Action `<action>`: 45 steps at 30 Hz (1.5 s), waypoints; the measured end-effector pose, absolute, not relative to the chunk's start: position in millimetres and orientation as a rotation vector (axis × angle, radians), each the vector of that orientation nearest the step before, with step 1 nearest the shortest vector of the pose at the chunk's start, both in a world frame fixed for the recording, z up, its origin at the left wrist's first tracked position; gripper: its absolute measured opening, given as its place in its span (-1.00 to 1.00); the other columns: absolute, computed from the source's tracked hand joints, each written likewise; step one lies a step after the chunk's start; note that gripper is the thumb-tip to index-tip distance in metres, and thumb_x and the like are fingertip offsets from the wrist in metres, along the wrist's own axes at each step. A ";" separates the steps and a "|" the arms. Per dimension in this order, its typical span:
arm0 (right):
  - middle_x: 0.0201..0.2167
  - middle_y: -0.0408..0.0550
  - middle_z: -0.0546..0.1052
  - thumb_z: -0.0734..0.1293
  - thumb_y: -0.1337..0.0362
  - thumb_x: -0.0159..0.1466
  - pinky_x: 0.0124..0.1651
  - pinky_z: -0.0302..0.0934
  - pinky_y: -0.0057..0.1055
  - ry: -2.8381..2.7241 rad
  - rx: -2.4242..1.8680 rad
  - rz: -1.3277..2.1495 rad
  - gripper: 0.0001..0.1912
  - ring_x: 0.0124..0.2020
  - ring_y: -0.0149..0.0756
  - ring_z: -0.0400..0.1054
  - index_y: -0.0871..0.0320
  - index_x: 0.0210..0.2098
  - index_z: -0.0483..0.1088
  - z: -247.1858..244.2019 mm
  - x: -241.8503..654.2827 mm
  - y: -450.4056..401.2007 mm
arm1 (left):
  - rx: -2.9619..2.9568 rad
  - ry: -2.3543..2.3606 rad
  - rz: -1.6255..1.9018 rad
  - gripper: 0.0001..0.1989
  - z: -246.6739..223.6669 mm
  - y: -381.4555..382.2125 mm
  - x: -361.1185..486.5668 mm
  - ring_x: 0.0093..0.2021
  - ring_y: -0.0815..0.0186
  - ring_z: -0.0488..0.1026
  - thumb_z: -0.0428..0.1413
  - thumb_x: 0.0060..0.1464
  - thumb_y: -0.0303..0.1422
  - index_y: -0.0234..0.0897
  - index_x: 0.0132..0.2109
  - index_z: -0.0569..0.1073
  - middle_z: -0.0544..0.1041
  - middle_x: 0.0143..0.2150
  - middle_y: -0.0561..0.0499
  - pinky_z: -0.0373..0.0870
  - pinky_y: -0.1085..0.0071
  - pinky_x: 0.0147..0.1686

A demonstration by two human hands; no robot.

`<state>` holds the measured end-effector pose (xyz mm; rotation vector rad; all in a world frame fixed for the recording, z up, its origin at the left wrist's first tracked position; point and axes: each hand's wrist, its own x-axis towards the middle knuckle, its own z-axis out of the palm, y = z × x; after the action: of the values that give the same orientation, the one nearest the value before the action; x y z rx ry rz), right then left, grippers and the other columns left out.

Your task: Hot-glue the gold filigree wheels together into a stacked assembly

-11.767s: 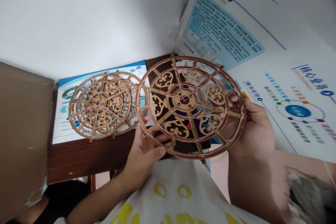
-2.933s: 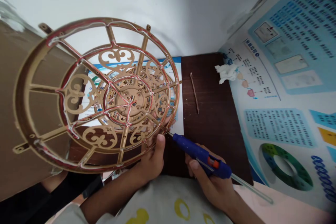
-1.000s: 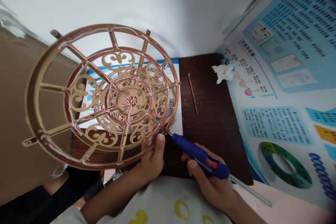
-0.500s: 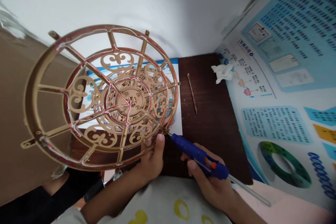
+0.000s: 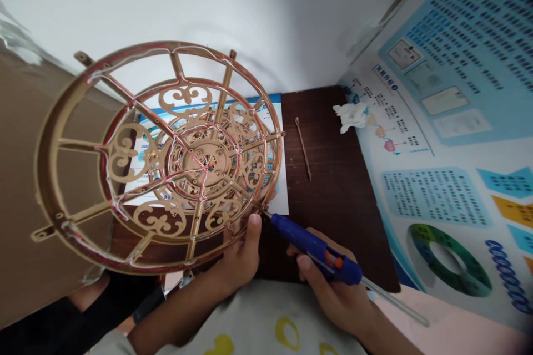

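Clearly, from the head-worn camera, a large round gold frame [image 5: 192,162] is held up above the left part of a dark brown table [image 5: 333,188], tilted, its spokes and scrollwork open to what lies beneath. Red and white wires [image 5: 204,182] run along its rings and spokes.

The left hand [image 5: 241,255] grips the rim near its lower right, thumb on top, fingers curled behind. The right hand [image 5: 328,283] is wrapped around a blue glue gun [image 5: 300,238], a clear glue stick [image 5: 395,302] jutting from its back. The gun's nozzle is at the rim just beside the left thumb; whether it touches is too small to tell.

The frame looks stiff and fairly light, with thin scrolls that could bend or snap and wires that could be tugged loose. The plain outer rim seems the best hold, fingers clear of the nozzle, probably hot.

Right of the frame, a thin brown stick [image 5: 303,150] and a crumpled white tissue [image 5: 350,116] lie on the table.
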<state>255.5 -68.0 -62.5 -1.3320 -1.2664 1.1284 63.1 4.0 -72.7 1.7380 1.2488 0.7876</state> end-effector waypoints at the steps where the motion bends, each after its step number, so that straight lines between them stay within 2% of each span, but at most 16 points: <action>1: -0.42 -0.17 0.53 0.32 0.18 0.56 -0.47 0.30 -0.44 -1.274 -1.339 1.117 -0.81 -0.55 -0.39 0.39 0.05 -0.18 0.52 -62.3 255.8 -67.8 | 1.745 1.249 0.789 -0.58 -72.1 4.3 63.3 0.59 0.11 0.26 -0.06 0.59 -0.20 -0.01 0.29 0.64 0.66 0.30 -0.05 -0.03 -0.05 0.65; 10: -0.47 -0.20 0.46 0.35 0.11 0.56 -0.43 0.32 -0.45 -1.240 -1.412 1.170 -0.76 -0.53 -0.37 0.36 0.08 -0.22 0.47 -69.2 254.6 -70.7 | 1.806 1.290 0.792 -0.59 -69.7 5.5 62.3 0.53 0.07 0.36 -0.05 0.59 -0.20 -0.04 0.26 0.66 0.70 0.24 -0.07 -0.05 -0.10 0.65; 15: -0.50 -0.17 0.48 0.39 0.07 0.53 -0.42 0.34 -0.42 -1.126 -1.405 1.252 -0.74 -0.53 -0.34 0.38 0.09 -0.22 0.51 -72.7 253.1 -71.5 | 1.768 1.294 0.836 -0.58 -67.2 6.1 66.4 0.51 0.07 0.39 -0.06 0.59 -0.20 -0.03 0.25 0.67 0.71 0.21 -0.06 -0.01 -0.13 0.64; 17: -0.46 -0.14 0.53 0.39 0.03 0.53 -0.46 0.34 -0.43 -1.072 -1.368 1.269 -0.72 -0.56 -0.34 0.38 0.09 -0.18 0.54 -76.9 253.3 -76.8 | 1.721 1.291 0.863 -0.56 -67.8 6.3 69.6 0.49 0.06 0.42 -0.08 0.60 -0.16 -0.05 0.25 0.67 0.72 0.19 -0.08 0.02 -0.13 0.63; 19: -0.36 -0.07 0.61 0.29 -0.06 0.58 -0.47 0.36 -0.41 -1.020 -1.351 1.224 -0.63 -0.54 -0.32 0.41 0.07 -0.08 0.55 -83.5 256.3 -86.6 | 1.642 1.322 0.901 -0.53 -70.8 5.8 72.5 0.45 0.03 0.46 -0.08 0.59 -0.11 -0.08 0.27 0.67 0.74 0.15 -0.10 0.09 -0.12 0.62; 22: -0.25 0.06 0.65 0.05 -0.13 0.63 -0.38 0.48 -0.31 -0.855 -1.483 1.083 -0.45 -0.38 -0.15 0.53 0.03 0.05 0.55 -93.5 271.8 -105.9 | 1.483 1.369 0.992 -0.49 -78.2 4.2 74.7 0.40 -0.01 0.52 -0.06 0.56 -0.02 -0.10 0.32 0.63 0.75 0.12 -0.14 0.26 -0.12 0.55; 23: -0.25 0.09 0.65 0.04 -0.13 0.63 -0.35 0.50 -0.27 -0.836 -1.539 1.045 -0.42 -0.33 -0.09 0.56 0.03 0.03 0.56 -95.0 280.3 -111.7 | 1.443 1.369 1.013 -0.48 -80.2 3.8 74.7 0.39 -0.02 0.53 -0.06 0.55 0.00 -0.10 0.34 0.61 0.75 0.12 -0.14 0.30 -0.11 0.53; 27: -0.14 0.21 0.70 0.26 -0.18 0.54 -0.10 0.56 -0.10 -0.983 -1.940 0.816 -0.51 0.00 0.17 0.62 0.05 -0.02 0.63 -82.4 316.8 -121.0 | 1.464 1.336 1.053 -0.50 -79.2 4.2 73.5 0.39 0.02 0.54 -0.04 0.56 -0.03 -0.09 0.33 0.62 0.75 0.14 -0.13 0.28 -0.08 0.55; 28: -0.16 0.21 0.71 0.26 -0.20 0.53 -0.08 0.55 -0.08 -1.055 -2.029 0.742 -0.49 0.01 0.20 0.62 0.05 -0.07 0.64 -75.3 322.8 -118.9 | 1.488 1.317 1.067 -0.52 -76.8 4.8 73.4 0.38 0.03 0.55 -0.04 0.57 -0.05 -0.08 0.32 0.63 0.75 0.14 -0.12 0.27 -0.07 0.55; 30: -0.35 0.16 0.70 0.18 -0.23 0.56 -0.15 0.52 -0.08 -1.217 -2.126 0.686 -0.39 -0.16 0.16 0.66 0.03 -0.31 0.62 -60.2 329.2 -110.9 | 1.499 1.257 1.107 -0.54 -71.3 5.7 74.1 0.35 0.06 0.58 -0.04 0.58 -0.09 -0.06 0.30 0.65 0.76 0.14 -0.10 0.31 -0.03 0.53; 32: -0.63 0.06 0.56 0.06 -0.22 0.59 -0.37 0.43 -0.14 -1.367 -2.152 0.721 -0.21 -0.49 0.03 0.60 -0.02 -0.62 0.43 -48.9 330.5 -101.7 | 1.454 1.188 1.144 -0.56 -67.2 6.0 75.7 0.30 0.08 0.62 -0.03 0.58 -0.10 -0.05 0.30 0.65 0.76 0.13 -0.10 0.43 0.05 0.47; 34: -0.78 -0.01 0.43 0.02 -0.21 0.61 -0.54 0.30 -0.20 -1.464 -2.167 0.744 -0.15 -0.69 -0.09 0.46 -0.05 -0.75 0.25 -45.3 331.5 -96.4 | 1.377 1.132 1.173 -0.55 -65.4 5.5 77.2 0.26 0.06 0.65 0.00 0.57 -0.07 -0.08 0.29 0.66 0.76 0.13 -0.11 0.53 0.11 0.38; 35: -0.80 -0.04 0.40 0.02 -0.19 0.61 -0.59 0.25 -0.23 -1.515 -2.167 0.721 -0.15 -0.74 -0.14 0.42 -0.05 -0.76 0.23 -46.6 333.0 -96.0 | 1.337 1.112 1.182 -0.55 -65.1 4.9 77.7 0.25 0.05 0.66 0.01 0.56 -0.06 -0.10 0.28 0.67 0.76 0.13 -0.13 0.57 0.14 0.34; 40: -0.70 -0.01 0.48 0.06 -0.26 0.55 -0.69 -0.06 -0.26 -1.795 -2.033 0.501 -0.26 -0.79 -0.21 0.25 0.00 -0.51 0.52 -60.8 354.5 -105.4 | 1.287 1.017 1.198 -0.55 -61.9 -1.3 76.9 0.24 0.02 0.66 0.03 0.55 -0.05 -0.16 0.22 0.70 0.74 0.15 -0.18 0.59 0.15 0.30; 43: -0.68 0.01 0.48 0.14 -0.27 0.52 -0.60 0.10 -0.25 -1.723 -2.171 0.720 -0.29 -0.71 -0.17 0.31 -0.01 -0.59 0.42 -57.4 364.9 -99.4 | 1.202 0.962 1.202 -0.56 -55.0 -8.2 77.8 0.18 0.02 0.69 0.06 0.54 -0.05 -0.16 0.27 0.65 0.73 0.16 -0.19 0.64 0.14 0.21; 45: -0.69 0.01 0.48 0.09 -0.29 0.52 -0.49 0.27 -0.23 -1.629 -2.270 0.926 -0.24 -0.66 -0.14 0.39 -0.03 -0.67 0.31 -52.8 364.7 -89.8 | 1.090 0.905 1.191 -0.54 -48.7 -13.6 80.2 0.09 0.03 0.73 0.10 0.52 -0.04 -0.15 0.34 0.59 0.75 0.14 -0.19 0.66 0.14 0.16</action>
<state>364.7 -89.8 -52.8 -2.2697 -1.6290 0.9261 80.2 -13.6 -48.7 1.0899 0.9049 1.1905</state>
